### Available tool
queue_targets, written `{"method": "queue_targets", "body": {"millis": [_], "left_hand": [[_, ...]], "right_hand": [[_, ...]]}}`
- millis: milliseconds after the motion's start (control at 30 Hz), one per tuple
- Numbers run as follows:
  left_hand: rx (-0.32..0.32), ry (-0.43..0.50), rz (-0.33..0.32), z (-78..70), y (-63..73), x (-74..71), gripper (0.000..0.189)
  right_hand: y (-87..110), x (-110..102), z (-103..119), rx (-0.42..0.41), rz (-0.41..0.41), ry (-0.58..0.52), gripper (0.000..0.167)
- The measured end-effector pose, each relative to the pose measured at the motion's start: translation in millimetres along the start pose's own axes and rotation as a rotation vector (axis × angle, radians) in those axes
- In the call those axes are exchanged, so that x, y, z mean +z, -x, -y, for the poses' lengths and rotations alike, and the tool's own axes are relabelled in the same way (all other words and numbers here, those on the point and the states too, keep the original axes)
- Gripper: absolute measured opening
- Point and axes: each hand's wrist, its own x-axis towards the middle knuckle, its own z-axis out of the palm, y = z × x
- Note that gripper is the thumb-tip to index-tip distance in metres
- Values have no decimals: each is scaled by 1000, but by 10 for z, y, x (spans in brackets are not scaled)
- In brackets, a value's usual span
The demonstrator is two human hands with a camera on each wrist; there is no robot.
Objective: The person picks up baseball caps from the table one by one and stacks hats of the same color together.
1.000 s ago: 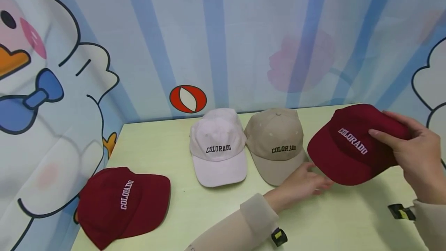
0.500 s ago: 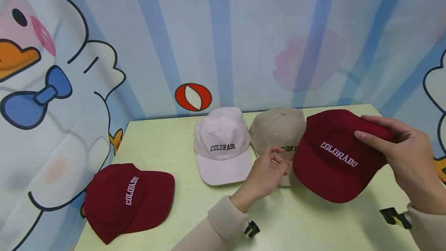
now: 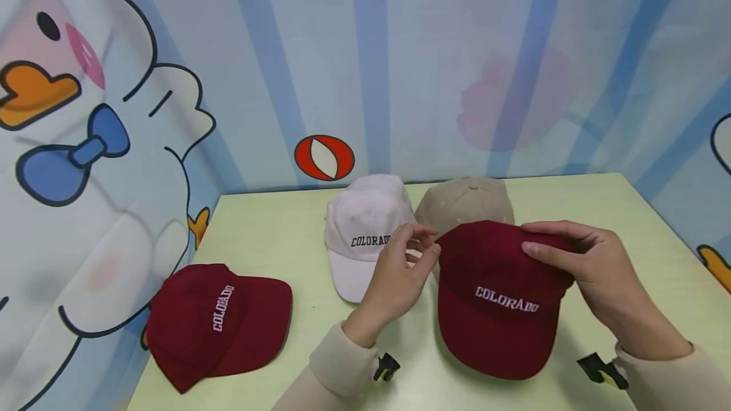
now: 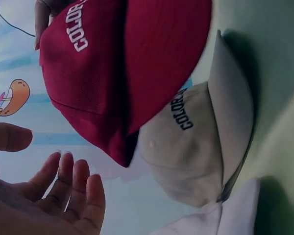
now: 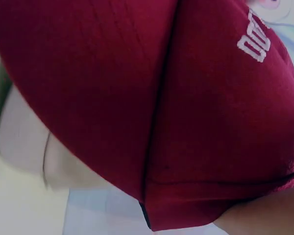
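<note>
My right hand (image 3: 596, 274) pinches the crown of a dark red baseball cap (image 3: 497, 271) between thumb and fingers. The cap is held up over the table, brim down, its white COLORADO lettering facing me. My left hand (image 3: 400, 271) is at the cap's left side with loosely bent fingers; in the left wrist view a gap shows between the fingers (image 4: 71, 188) and the cap (image 4: 88, 68). Behind it a beige cap (image 3: 465, 198) is mostly hidden. Beside that lies a white cap (image 3: 365, 208), partly covered by my left hand. Red cloth fills most of the right wrist view.
A second dark red cap (image 3: 211, 322) lies at the left of the pale yellow table (image 3: 274, 227), its brim pointing right. A printed cloth backdrop (image 3: 428, 81) with a cartoon duck stands along the table's back and sides.
My right hand has brought the red cap left and toward me, turning its brim downward. My left hand has moved left, from near the beige cap to the red cap's left edge.
</note>
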Motion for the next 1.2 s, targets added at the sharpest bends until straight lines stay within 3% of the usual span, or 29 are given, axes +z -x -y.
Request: {"method": "queue_targets", "body": {"millis": [167, 367, 533, 767, 933, 1100, 1200], "left_hand": [[25, -74, 43, -34, 6, -108, 37], [17, -165, 222, 3, -10, -193, 41], [-5, -83, 378, 131, -37, -279, 28], [-50, 89, 529, 329, -72, -400, 26], [-141, 216, 558, 473, -76, -449, 23], [-198, 229, 553, 554, -45, -463, 24], [-230, 215, 559, 574, -34, -447, 24]], "right_hand": [[-46, 260, -65, 50, 84, 149, 30], [-108, 502, -167, 99, 210, 171, 36], [-163, 630, -266, 126, 300, 120, 41], [-215, 719, -383, 122, 372, 123, 56], [-257, 737, -454, 83, 361, 254, 51], [-277, 719, -548, 83, 345, 384, 34], [-287, 699, -601, 109, 345, 414, 33]]}}
